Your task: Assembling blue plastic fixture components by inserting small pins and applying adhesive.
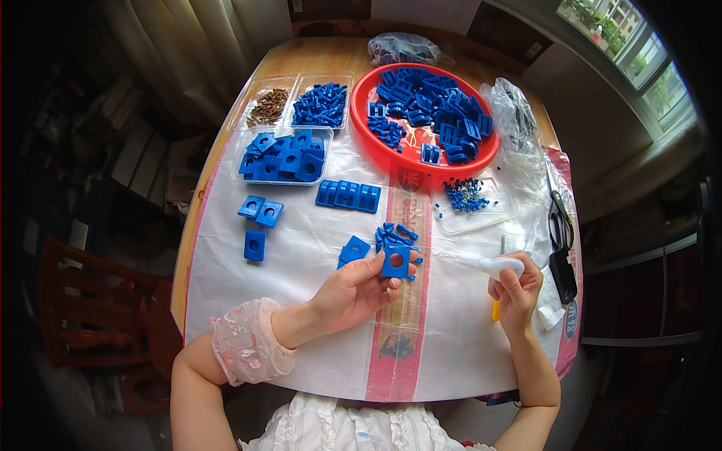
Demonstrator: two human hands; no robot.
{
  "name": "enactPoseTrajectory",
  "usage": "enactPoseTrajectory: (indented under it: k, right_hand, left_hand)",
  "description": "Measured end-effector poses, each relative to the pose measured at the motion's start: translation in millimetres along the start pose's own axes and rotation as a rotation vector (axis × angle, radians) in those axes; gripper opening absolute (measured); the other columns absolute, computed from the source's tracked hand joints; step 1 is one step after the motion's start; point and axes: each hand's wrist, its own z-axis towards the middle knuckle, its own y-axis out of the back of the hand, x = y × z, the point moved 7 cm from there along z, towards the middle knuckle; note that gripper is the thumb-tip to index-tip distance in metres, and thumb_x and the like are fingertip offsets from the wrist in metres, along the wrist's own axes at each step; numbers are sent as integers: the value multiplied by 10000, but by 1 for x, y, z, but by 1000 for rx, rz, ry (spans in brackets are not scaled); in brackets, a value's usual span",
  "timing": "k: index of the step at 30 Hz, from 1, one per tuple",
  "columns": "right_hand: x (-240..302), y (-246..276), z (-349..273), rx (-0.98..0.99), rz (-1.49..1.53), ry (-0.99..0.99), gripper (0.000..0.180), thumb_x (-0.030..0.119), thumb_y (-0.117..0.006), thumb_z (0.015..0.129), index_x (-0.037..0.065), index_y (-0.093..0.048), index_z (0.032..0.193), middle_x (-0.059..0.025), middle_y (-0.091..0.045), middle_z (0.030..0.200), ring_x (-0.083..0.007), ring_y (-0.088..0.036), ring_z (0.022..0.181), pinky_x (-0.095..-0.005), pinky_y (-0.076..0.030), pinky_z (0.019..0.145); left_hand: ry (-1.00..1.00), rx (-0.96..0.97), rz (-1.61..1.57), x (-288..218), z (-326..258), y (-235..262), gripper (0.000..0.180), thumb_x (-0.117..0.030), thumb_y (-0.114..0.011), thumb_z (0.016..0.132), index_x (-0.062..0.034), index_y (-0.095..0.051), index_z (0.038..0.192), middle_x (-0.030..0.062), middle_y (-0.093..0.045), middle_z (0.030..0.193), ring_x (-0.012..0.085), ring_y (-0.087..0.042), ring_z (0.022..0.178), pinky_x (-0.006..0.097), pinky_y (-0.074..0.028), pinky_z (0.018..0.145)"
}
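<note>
My left hand (353,293) holds a blue square plastic plate with a round hole (395,261) between its fingertips, above the white sheet. Just behind it lies a small heap of blue plastic pieces (393,234) and another blue plate (353,249). My right hand (514,289) grips a white-handled screwdriver (499,264) whose thin shaft points toward the left hand; a yellow part (495,310) shows under the hand.
A red round basin (374,140) of blue parts stands at the back. Clear trays hold brown screws (267,107), blue pegs (321,105) and blue plates (282,159). A row of blue plates (348,195), three loose plates (258,222), small blue beads (466,195) and black scissors (559,240) lie around.
</note>
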Motion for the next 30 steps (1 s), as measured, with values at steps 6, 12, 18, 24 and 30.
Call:
enactPoseTrajectory:
  k: [6, 12, 18, 24, 30]
  right_hand:
    - [1, 0, -1, -4, 18, -11, 198, 165, -667, 906, -21, -604, 928, 10, -480, 621, -52, -411, 501, -218, -321, 458]
    - [1, 0, -1, -1, 12, -6, 207, 173, -673, 904, -20, -600, 924, 8, -480, 621, -52, -414, 503, -219, -321, 458]
    - [0, 1, -1, 3, 21, -13, 211, 177, -675, 903, -18, -598, 921, 8, -479, 619, -52, -411, 503, -219, -318, 458]
    - [0, 0, 0, 2, 17, -12, 212, 178, -674, 905, -20, -598, 921, 10, -477, 617, -53, -410, 502, -220, -312, 455]
    - [0, 0, -1, 0, 9, -7, 214, 178, -675, 905, -23, -601, 918, 10, -477, 616, -54, -411, 500, -219, -314, 454]
  left_hand:
    - [2, -5, 11, 0, 1, -2, 510, -352, -418, 1044, 27, -414, 1385, 90, -533, 1182, 99, -497, 853, 245, -465, 813]
    - [7, -14, 22, 0, 0, -2, 510, -356, -413, 1045, 25, -414, 1383, 91, -531, 1186, 96, -494, 847, 245, -462, 810]
    - [22, -14, 15, 1, 0, -1, 501, -351, -405, 1049, 21, -410, 1385, 91, -525, 1195, 93, -491, 849, 245, -459, 809]
    - [21, -11, 22, 1, 0, -2, 503, -350, -403, 1050, 23, -408, 1387, 90, -526, 1196, 93, -498, 853, 245, -459, 808]
    - [17, -15, 38, 1, 0, 0, 507, -350, -398, 1051, 29, -407, 1386, 91, -532, 1190, 93, -505, 858, 252, -464, 819]
